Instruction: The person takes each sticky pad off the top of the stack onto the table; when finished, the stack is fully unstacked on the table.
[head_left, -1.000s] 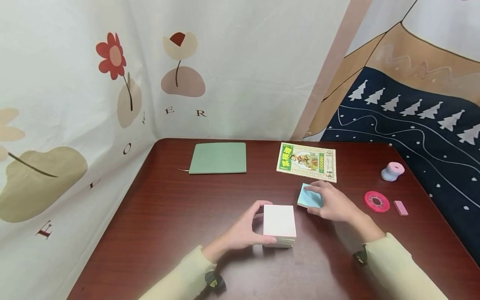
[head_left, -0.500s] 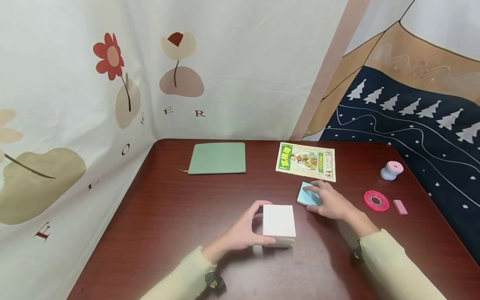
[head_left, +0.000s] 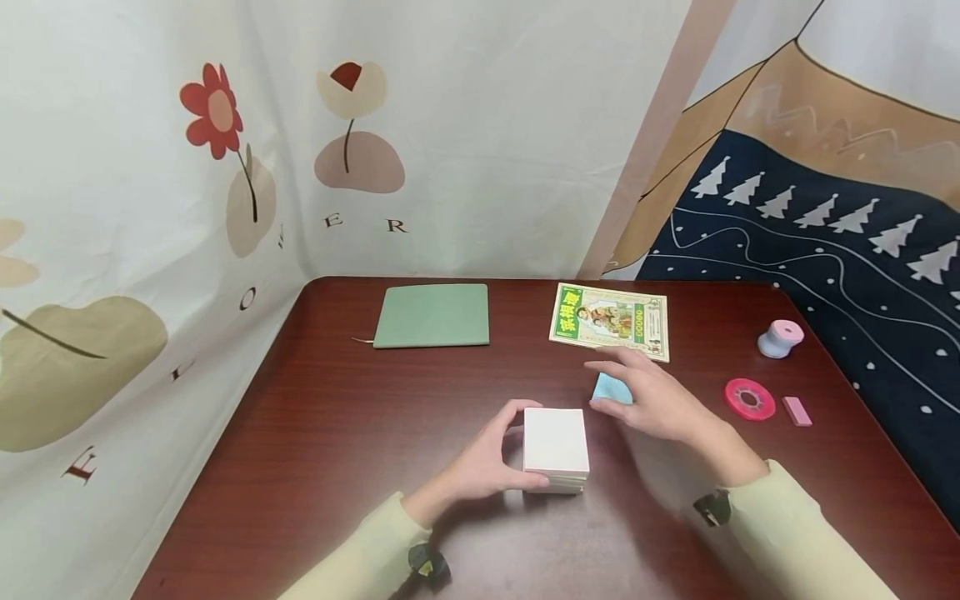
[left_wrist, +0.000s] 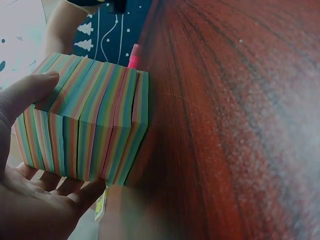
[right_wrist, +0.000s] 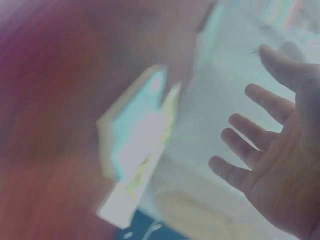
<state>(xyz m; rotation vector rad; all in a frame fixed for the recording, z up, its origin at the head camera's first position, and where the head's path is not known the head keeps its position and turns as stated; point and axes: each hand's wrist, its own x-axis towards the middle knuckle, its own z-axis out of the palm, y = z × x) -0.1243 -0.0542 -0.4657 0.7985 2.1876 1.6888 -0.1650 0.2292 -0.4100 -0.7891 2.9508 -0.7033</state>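
Notepad block [head_left: 556, 442] flat, squarely table-aligned

The light is soft and even, the head view is sharp, but the right wrist view is strongly blurred.

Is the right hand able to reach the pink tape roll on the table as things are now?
Probably yes. The right hand is open, holds nothing, and hovers over the blue note. The pink tape roll lies just to its right, with only bare table between them.
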